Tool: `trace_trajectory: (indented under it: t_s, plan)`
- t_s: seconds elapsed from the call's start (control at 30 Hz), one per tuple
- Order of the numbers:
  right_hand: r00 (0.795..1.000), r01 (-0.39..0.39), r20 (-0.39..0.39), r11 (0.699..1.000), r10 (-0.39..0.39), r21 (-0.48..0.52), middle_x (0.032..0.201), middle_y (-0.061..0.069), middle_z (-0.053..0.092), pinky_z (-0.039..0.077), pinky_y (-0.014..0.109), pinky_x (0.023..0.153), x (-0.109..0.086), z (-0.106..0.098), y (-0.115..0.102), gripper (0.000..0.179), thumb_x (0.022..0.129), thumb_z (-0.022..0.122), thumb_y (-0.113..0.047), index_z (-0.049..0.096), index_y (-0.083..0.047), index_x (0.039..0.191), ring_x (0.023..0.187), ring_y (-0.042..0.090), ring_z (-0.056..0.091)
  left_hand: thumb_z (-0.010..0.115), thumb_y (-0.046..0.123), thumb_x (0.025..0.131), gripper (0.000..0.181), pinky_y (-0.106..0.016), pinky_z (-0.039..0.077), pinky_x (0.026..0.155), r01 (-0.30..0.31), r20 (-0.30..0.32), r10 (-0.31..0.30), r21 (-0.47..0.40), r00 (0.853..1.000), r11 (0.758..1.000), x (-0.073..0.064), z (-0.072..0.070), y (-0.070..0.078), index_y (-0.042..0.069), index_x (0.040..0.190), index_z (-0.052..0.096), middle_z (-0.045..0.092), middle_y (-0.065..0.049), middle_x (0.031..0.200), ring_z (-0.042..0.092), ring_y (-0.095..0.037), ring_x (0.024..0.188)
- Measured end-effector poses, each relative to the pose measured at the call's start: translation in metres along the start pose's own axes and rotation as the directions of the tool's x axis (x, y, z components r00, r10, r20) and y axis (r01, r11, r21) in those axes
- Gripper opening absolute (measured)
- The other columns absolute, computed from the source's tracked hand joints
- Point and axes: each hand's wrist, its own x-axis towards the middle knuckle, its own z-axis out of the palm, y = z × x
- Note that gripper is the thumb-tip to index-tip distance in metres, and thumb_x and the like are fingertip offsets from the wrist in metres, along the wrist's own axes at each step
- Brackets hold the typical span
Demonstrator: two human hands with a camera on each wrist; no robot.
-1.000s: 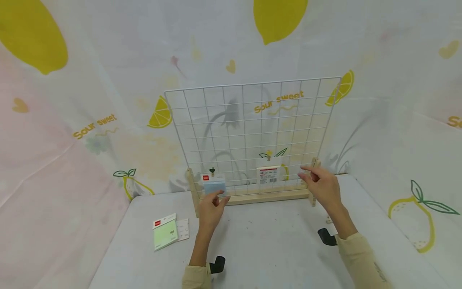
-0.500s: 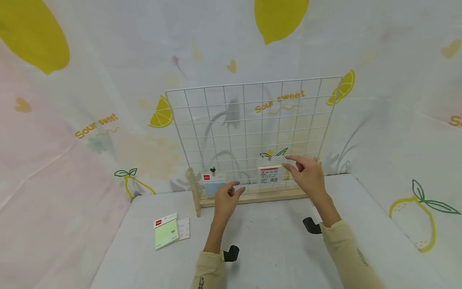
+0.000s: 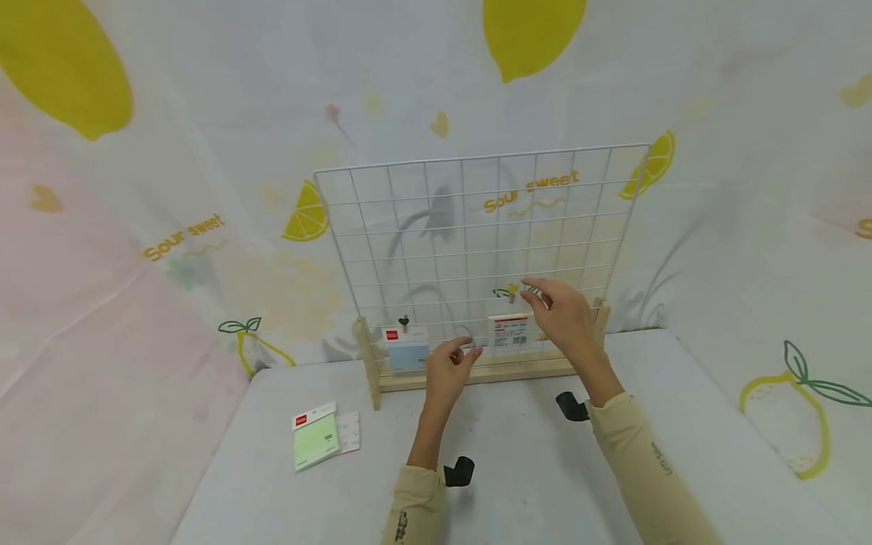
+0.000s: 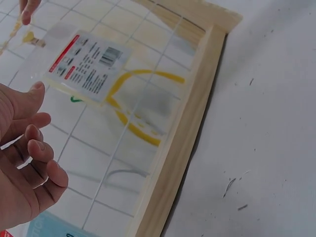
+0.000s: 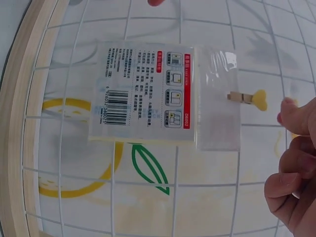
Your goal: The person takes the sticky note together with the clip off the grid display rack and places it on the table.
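Observation:
A sticky-note pack with a printed back [image 5: 143, 94] hangs on the white wire grid [image 3: 477, 227], pegged by a small wooden clip with a yellow heart [image 5: 249, 98]. My right hand [image 3: 562, 314] is just right of that clip, thumb and forefinger parted, nothing between them. My left hand [image 3: 450, 375] hovers lower, between this pack and a blue sticky-note pack [image 3: 407, 356], its fingers loosely bent around nothing. The blue pack hangs from a clip with a dark green heart [image 3: 404, 323]. In the left wrist view, my left thumb comes near the clear top of the printed pack.
Wooden feet [image 3: 368, 367] and a wooden base bar [image 4: 185, 133] carry the grid on the white table [image 3: 225, 469]. A green sticky-note pack [image 3: 316, 439] lies at the left, partly over a white card [image 3: 349, 431]. A lemon-print cloth [image 3: 225, 91] hangs behind.
My right hand has moved left and up from the grid's right side to the yellow-heart clip. My left hand has moved right, away from the blue pack. The packs hang as before.

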Motion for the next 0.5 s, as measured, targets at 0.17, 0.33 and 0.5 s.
trace_trajectory:
  t_s: [0.17,0.33,0.5]
  plan:
    - [0.996,-0.025,0.078,0.997,0.031,-0.076,0.066,0.001,0.049,0.03,0.032,0.048,0.003,0.0,-0.003,0.028,0.09,0.073,-0.016,0.072,-0.009,0.118,0.058,0.016,0.04,0.077,0.018,0.088,0.028,-0.024,0.033,0.052,-0.009,0.008,0.009,-0.033,1.0,0.999,0.005,0.011,0.003,0.001,0.11,0.074,0.042,0.005,0.066,0.036,-0.008,0.056]
    - [0.995,-0.014,0.095,0.991,0.027,-0.136,0.071,0.005,0.057,0.036,0.033,0.048,0.005,0.003,-0.004,0.029,0.09,0.073,-0.016,0.072,-0.008,0.118,0.059,0.019,0.046,0.075,0.021,0.089,0.031,-0.024,0.033,0.053,0.017,0.023,-0.016,-0.034,1.0,0.999,0.01,0.021,0.006,0.001,0.113,0.072,0.045,0.005,0.068,0.038,-0.007,0.058]
    - [0.994,0.001,0.104,0.988,0.015,-0.154,0.073,0.006,0.06,0.039,0.034,0.047,0.008,0.006,-0.004,0.027,0.089,0.074,-0.016,0.073,-0.008,0.115,0.058,0.019,0.048,0.074,0.019,0.09,0.029,-0.024,0.034,0.052,0.056,0.015,-0.056,-0.013,0.998,0.998,0.016,0.026,0.005,0.002,0.114,0.073,0.048,0.003,0.068,0.04,-0.008,0.058]
